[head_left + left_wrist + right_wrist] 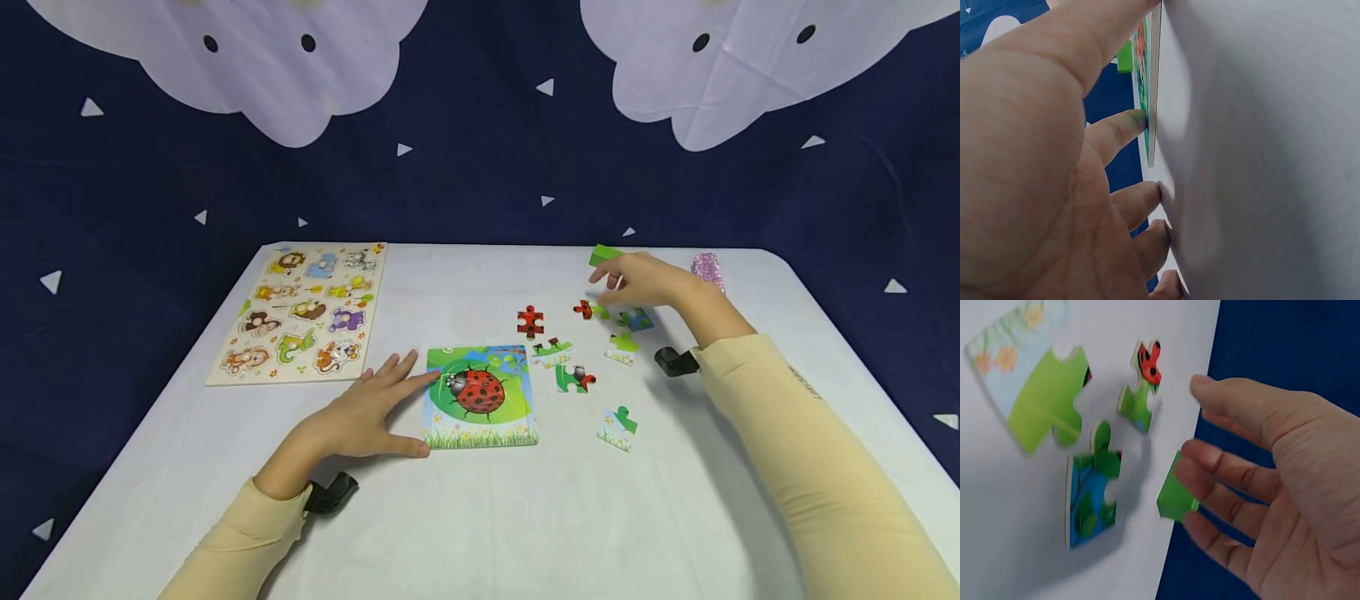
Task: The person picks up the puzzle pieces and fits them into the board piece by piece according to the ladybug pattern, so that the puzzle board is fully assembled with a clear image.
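A square ladybug puzzle board (480, 393) lies in the middle of the table in the head view. My left hand (367, 408) is spread along its left side, thumb at the lower corner and index fingertip on the left edge, as the left wrist view also shows. My right hand (641, 279) hovers over the back right with loosely bent fingers and nothing in them. Below it lie a red-and-green jigsaw piece (1141, 387), a blue-and-green piece (1091, 494) and a flowered piece (1035, 394). Nearer the board are a red piece (530, 321) and a grass piece (552, 352).
A green block (604, 255) stands at the back edge, beyond my right hand. To its right lies a pink glittery object (707, 271). An animal picture board (300, 312) occupies the back left. Another flowered piece (617, 429) lies closer to the front.
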Motion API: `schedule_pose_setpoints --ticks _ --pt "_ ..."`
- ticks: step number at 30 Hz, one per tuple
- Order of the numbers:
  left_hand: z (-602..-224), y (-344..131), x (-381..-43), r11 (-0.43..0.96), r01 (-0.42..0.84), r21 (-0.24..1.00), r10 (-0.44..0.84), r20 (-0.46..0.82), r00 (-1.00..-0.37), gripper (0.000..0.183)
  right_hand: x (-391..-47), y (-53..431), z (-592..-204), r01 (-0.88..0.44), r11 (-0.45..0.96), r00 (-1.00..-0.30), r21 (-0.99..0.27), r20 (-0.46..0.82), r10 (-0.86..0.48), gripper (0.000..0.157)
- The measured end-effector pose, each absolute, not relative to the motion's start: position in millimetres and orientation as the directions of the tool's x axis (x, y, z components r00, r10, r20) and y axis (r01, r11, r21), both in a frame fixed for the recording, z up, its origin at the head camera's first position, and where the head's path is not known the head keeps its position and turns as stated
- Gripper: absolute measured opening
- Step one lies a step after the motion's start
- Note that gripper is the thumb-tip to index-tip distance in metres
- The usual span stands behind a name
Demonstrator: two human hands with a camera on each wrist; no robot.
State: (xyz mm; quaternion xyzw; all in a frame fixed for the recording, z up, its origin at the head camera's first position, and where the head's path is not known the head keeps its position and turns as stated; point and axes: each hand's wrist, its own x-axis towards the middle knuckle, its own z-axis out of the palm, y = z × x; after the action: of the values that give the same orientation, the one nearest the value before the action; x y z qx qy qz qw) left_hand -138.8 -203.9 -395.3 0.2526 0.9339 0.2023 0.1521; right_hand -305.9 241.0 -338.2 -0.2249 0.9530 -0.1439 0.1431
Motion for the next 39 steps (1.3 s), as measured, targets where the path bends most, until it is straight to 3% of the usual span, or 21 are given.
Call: schedule_pose_setpoints --ticks 21,39 --pt "-395.3 -203.8 -138.8 0.785 0.411 0.463 0.537 -0.177 -0.825 0.103 -290.2 274.6 -335.8 -0.215 0.943 -0.845 -0.256 -0.435 -0.310 0.063" --pt "-396.0 -204.1 -137.6 0.784 0.416 0.461 0.539 -0.172 -0.825 0.103 -292.5 272.2 -346.8 -0.257 0.909 -0.873 -0.327 -0.325 -0.363 0.058"
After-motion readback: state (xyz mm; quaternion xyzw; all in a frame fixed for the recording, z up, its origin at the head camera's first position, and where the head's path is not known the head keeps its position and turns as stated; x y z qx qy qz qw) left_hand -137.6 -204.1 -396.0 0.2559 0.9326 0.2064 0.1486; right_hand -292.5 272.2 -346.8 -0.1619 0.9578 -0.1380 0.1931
